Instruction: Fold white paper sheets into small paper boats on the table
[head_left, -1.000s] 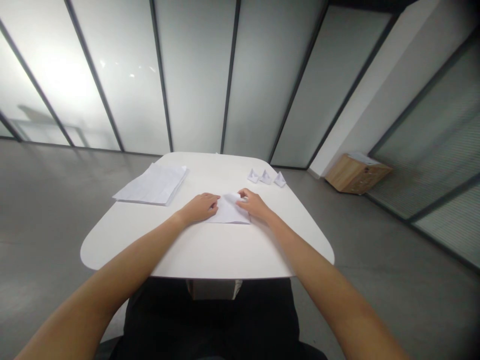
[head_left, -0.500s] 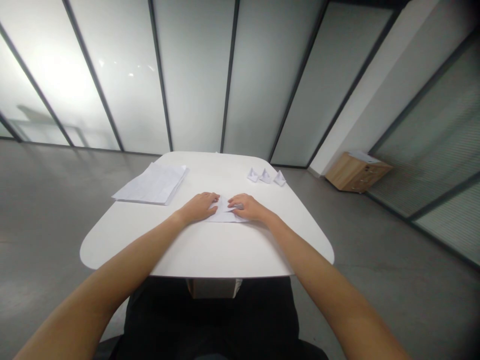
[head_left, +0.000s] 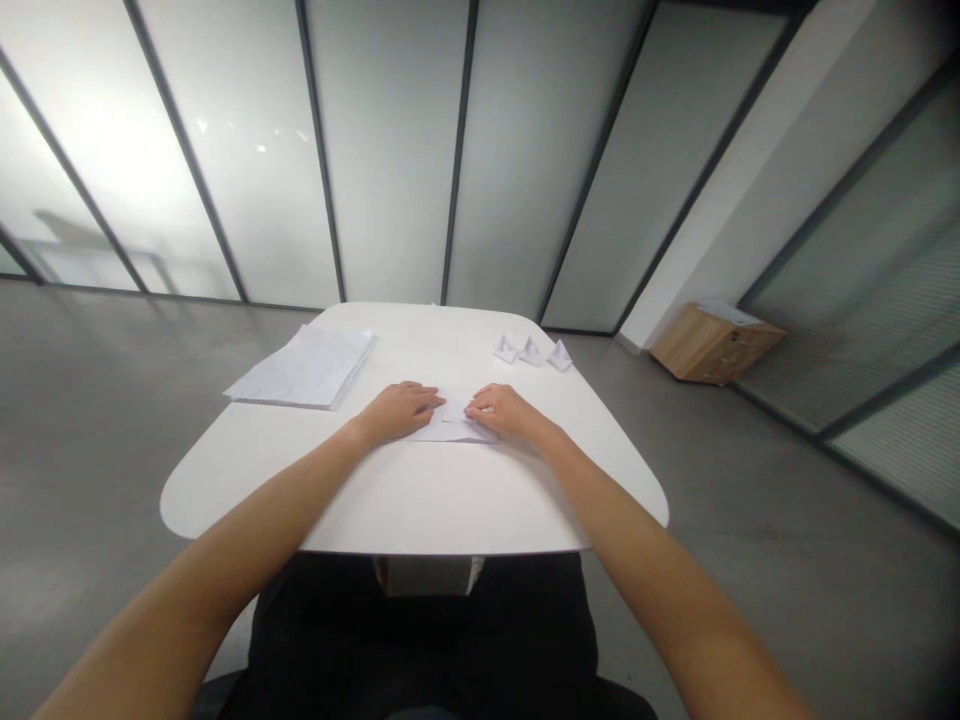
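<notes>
A partly folded sheet of white paper lies on the white table in front of me, its long straight edge toward me. My left hand rests flat on its left part, fingers stretched out to the right. On the right part, my right hand has its fingers bent and closed together at a folded flap of the same paper. Between the two hands a smaller folded layer shows on top. The fingertips of my right hand partly hide the flap's edge.
Three small folded paper boats stand in a row at the table's back right. A stack of white paper lies at the back left. The white table has rounded corners. A wooden cabinet stands on the floor to the right.
My right hand's fingers have drawn closer together and moved slightly right on the flap, which now lies flatter. My left hand's fingertips have shifted a little right over the paper.
</notes>
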